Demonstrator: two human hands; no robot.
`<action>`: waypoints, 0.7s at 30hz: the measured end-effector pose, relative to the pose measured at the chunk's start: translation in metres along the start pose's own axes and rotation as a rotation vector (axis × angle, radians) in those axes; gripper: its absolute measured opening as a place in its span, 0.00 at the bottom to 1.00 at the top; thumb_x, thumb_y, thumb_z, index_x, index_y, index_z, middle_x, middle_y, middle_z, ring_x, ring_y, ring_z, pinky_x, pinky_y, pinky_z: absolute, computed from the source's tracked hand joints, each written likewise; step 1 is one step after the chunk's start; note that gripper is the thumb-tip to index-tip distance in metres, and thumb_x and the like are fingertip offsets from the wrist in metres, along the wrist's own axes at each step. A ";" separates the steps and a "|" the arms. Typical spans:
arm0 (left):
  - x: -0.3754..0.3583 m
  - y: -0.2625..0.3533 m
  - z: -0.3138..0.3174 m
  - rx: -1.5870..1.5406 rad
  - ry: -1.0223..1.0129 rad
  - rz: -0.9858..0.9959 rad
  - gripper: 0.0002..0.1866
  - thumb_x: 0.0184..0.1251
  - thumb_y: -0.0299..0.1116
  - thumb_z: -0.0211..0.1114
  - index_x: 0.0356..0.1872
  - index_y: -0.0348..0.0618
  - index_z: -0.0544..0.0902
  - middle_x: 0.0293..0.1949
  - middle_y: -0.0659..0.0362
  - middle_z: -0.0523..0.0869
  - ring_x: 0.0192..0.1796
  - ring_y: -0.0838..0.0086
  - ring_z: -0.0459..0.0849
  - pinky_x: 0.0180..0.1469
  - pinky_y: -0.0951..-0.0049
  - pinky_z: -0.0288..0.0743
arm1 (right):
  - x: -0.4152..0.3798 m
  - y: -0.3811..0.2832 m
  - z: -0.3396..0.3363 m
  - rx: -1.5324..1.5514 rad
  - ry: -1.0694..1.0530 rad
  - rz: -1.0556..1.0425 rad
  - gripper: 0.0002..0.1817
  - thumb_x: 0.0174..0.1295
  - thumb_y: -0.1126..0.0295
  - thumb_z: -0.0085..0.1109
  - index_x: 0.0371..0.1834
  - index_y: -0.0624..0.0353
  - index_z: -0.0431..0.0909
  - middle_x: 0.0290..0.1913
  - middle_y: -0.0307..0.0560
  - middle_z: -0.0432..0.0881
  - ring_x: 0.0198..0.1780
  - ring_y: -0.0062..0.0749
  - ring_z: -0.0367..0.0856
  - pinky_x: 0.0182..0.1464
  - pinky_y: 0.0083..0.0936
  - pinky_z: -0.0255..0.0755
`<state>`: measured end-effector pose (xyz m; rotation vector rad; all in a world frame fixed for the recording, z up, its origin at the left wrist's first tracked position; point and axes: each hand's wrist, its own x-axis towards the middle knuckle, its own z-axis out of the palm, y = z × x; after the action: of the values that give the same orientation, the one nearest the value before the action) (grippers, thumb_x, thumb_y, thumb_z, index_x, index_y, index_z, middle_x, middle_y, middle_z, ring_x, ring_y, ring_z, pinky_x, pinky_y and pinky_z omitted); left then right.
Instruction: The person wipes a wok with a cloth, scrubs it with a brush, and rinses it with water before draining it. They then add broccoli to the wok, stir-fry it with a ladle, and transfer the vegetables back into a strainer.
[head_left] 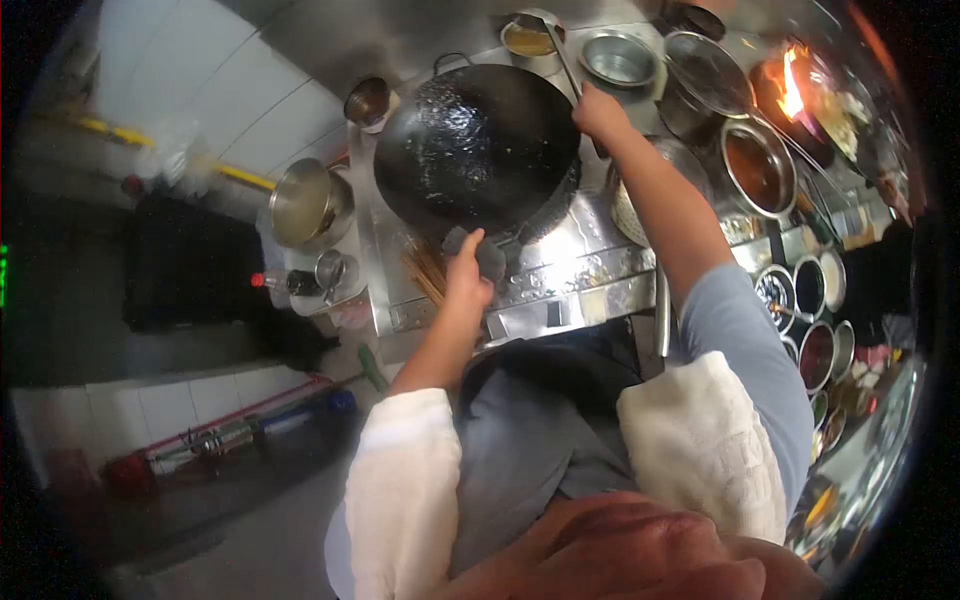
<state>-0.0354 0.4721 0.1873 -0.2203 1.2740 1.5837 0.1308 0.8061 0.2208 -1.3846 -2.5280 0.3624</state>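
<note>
A large black wok [480,145] sits on the steel stove, its inside wet and shiny. My left hand [468,283] is closed on the wok's near edge, with a dark grey cloth [488,258] between the hand and the metal. Beyond the wok's right side, my right hand [603,115] grips the long metal handle of what looks like a ladle [565,62]. Its far end is over a pot of yellowish liquid [530,40]. A bamboo brush [424,268] lies by the wok's near left edge.
A steel bowl [618,58] and a pot of reddish-brown sauce [757,168] stand to the right, near a strainer [708,74]. Flames [791,85] rise at another burner, far right. A steel pot [311,204] stands left. Several seasoning containers [818,355] line the right side.
</note>
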 end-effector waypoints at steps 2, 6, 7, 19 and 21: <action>-0.004 -0.001 0.001 -0.025 0.029 0.042 0.17 0.64 0.39 0.70 0.48 0.42 0.80 0.43 0.54 0.87 0.42 0.60 0.87 0.43 0.57 0.82 | 0.068 0.008 0.022 -0.201 -0.091 -0.201 0.14 0.59 0.65 0.56 0.41 0.64 0.82 0.38 0.63 0.86 0.40 0.53 0.87 0.46 0.43 0.80; -0.028 0.012 0.012 -0.041 0.032 -0.067 0.14 0.62 0.35 0.71 0.47 0.45 0.80 0.41 0.58 0.86 0.42 0.67 0.87 0.42 0.65 0.83 | 0.070 -0.011 -0.036 -0.017 -0.379 -0.193 0.06 0.50 0.69 0.60 0.21 0.56 0.85 0.34 0.54 0.87 0.39 0.45 0.87 0.40 0.38 0.79; -0.026 0.012 0.011 -0.070 0.002 -0.067 0.15 0.62 0.35 0.71 0.48 0.44 0.80 0.41 0.57 0.87 0.42 0.66 0.87 0.43 0.64 0.82 | 0.059 -0.011 -0.051 -0.263 -0.370 -0.391 0.07 0.50 0.69 0.59 0.22 0.56 0.85 0.33 0.54 0.87 0.38 0.44 0.87 0.39 0.38 0.79; -0.018 0.001 0.015 -0.104 0.000 -0.033 0.20 0.68 0.43 0.66 0.55 0.42 0.78 0.53 0.54 0.84 0.54 0.59 0.83 0.57 0.55 0.78 | 0.005 0.122 0.003 0.139 -0.248 0.437 0.30 0.58 0.64 0.58 0.65 0.63 0.71 0.47 0.71 0.83 0.49 0.61 0.83 0.54 0.44 0.76; -0.025 0.002 0.021 -0.128 0.033 -0.021 0.21 0.66 0.41 0.67 0.56 0.43 0.77 0.53 0.55 0.84 0.55 0.61 0.83 0.57 0.54 0.78 | 0.023 0.177 0.025 0.204 -0.386 0.259 0.17 0.61 0.65 0.57 0.50 0.64 0.79 0.36 0.62 0.86 0.39 0.51 0.86 0.41 0.39 0.78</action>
<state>-0.0168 0.4748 0.2139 -0.3404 1.1924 1.6512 0.2509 0.9153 0.1419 -1.6951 -2.4987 0.9938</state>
